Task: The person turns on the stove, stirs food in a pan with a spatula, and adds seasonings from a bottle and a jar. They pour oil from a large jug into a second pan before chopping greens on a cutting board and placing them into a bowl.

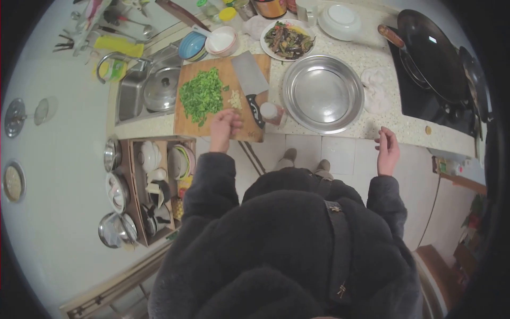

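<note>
My left hand [226, 126] hovers at the front edge of a wooden cutting board [187, 123], fingers loosely bent with nothing visible in them. Chopped green leaves [202, 94] are heaped on the board, beside a small pile of chopped garlic [235, 99]. A cleaver [249, 74] with a black handle lies along the board's right side. Close to its handle stands a small jar [270, 111] with a pale lid. My right hand [388, 150] is held in front of the counter's edge, empty, fingers slightly curled and apart from the thumb. A wide steel basin [324, 90] sits between the hands.
A sink [127, 95] with a lidded pan is at the left. Behind the board are bowls [220, 41] and a plate of cooked food [287, 40]. A white cloth [376, 89] lies right of the basin, and a wok [433, 56] rests on the black stove [409, 106].
</note>
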Motion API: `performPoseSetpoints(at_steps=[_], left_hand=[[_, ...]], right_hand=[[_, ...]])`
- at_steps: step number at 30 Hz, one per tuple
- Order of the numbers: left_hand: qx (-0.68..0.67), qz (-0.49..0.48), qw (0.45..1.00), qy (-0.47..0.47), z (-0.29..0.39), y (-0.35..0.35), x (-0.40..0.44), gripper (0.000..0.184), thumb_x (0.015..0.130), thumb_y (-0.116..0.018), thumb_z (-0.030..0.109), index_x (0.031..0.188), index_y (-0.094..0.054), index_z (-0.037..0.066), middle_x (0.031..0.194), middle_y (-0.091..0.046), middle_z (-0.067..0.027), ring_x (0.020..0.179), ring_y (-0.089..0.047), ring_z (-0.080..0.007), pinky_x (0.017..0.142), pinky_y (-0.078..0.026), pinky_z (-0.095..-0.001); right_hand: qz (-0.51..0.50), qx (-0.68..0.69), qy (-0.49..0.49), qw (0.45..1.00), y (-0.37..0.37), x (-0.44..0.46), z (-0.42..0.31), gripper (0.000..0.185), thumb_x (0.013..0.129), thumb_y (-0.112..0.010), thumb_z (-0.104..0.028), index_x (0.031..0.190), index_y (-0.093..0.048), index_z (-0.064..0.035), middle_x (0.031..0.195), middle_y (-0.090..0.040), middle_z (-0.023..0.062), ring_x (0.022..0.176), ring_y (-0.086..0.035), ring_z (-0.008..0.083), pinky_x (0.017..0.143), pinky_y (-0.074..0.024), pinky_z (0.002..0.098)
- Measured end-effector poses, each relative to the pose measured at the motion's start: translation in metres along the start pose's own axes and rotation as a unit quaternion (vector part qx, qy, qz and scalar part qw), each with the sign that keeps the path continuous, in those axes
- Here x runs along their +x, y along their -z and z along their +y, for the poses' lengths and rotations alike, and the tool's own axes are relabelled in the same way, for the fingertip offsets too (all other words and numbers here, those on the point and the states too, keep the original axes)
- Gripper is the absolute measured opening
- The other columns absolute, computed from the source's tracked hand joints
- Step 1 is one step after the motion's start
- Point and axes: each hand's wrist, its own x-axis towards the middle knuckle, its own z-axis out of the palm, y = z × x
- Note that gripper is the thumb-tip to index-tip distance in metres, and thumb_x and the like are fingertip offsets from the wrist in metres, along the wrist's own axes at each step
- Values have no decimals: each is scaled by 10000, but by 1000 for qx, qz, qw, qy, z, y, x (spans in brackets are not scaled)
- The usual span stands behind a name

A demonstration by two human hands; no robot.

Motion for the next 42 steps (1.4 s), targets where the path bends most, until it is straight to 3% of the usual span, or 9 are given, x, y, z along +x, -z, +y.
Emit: performPoseSetpoints(at_steps=[5, 17, 21, 26, 30, 33, 36, 39, 42], left_hand=[[0, -12, 1000, 13, -17, -18, -39, 186, 908, -519, 139, 1059, -583, 52, 861, -651, -91, 615, -609, -127, 495, -488, -223], [-48, -18, 999, -6, -16, 12, -27, 170, 910, -514, 152, 1044, -564, 61, 868, -633, -81, 613, -600, -111, 514, -490, -209], [-64, -23, 998, -11, 2, 24, -11, 143, 908, -518, 147, 1010, -569, 61, 846, -630, -81, 596, -579, -108, 491, -475, -211], [-57, -58, 995, -55, 50, 22, 30, 262, 872, -536, 189, 1079, -555, 28, 890, -612, -83, 678, -575, -127, 543, -464, -214], [-50, -113, 990, -67, 83, -19, 73, 330, 883, -546, 236, 1128, -550, 14, 914, -620, -103, 697, -588, -148, 535, -459, -236], [-9, -199, 977, -73, 111, -71, 95, 276, 876, -545, 230, 1071, -565, 36, 881, -641, -91, 680, -588, -138, 533, -474, -233], [45, -303, 950, -53, 136, -130, 115, 340, 846, -556, 277, 1073, -551, 23, 948, -587, -113, 713, -590, -192, 559, -477, -287], [80, -344, 935, -14, 160, -185, 128, 122, 718, -543, 175, 790, -508, 84, 912, -505, -84, 883, -597, -242, 651, -509, -322], [12, -347, 938, 15, 158, -239, 167, 453, 783, -634, 285, 1174, -492, 106, 1282, -344, -136, 1001, -568, -316, 782, -524, -391]], right_hand=[[-62, 34, 18, 997, -3, 15, -5, 220, 917, -524, -261, 1055, -618, -118, 985, -617, 28, 766, -558, 126, 671, -457, 245], [-155, 24, 125, 980, -41, -14, -33, 190, 919, -523, -230, 981, -640, -93, 868, -618, 35, 705, -555, 148, 631, -476, 255], [-145, 18, 151, 978, -57, -22, -50, 212, 914, -525, -264, 989, -641, -104, 913, -616, 15, 745, -558, 144, 639, -477, 263], [-124, 4, 157, 980, -75, -32, -65, 189, 912, -533, -258, 964, -640, -111, 857, -610, 0, 700, -538, 124, 626, -454, 256], [-96, -11, 155, 983, -72, -42, -65, 182, 909, -539, -241, 976, -638, -103, 874, -620, 10, 706, -546, 128, 640, -453, 260], [-63, -17, 138, 988, -59, -51, -64, 184, 912, -532, -231, 978, -634, -94, 870, -612, 25, 701, -549, 138, 635, -461, 262], [-23, -16, 102, 994, -36, -59, -59, 185, 917, -532, -240, 993, -627, -100, 916, -622, 23, 716, -551, 132, 652, -455, 264], [32, -9, 77, 996, -15, -61, -59, 211, 912, -534, -255, 991, -631, -85, 899, -617, 25, 712, -551, 132, 643, -452, 258], [72, -1, 65, 995, 7, -52, -48, 199, 914, -522, -244, 967, -627, -84, 890, -613, 26, 698, -545, 130, 624, -447, 256]])
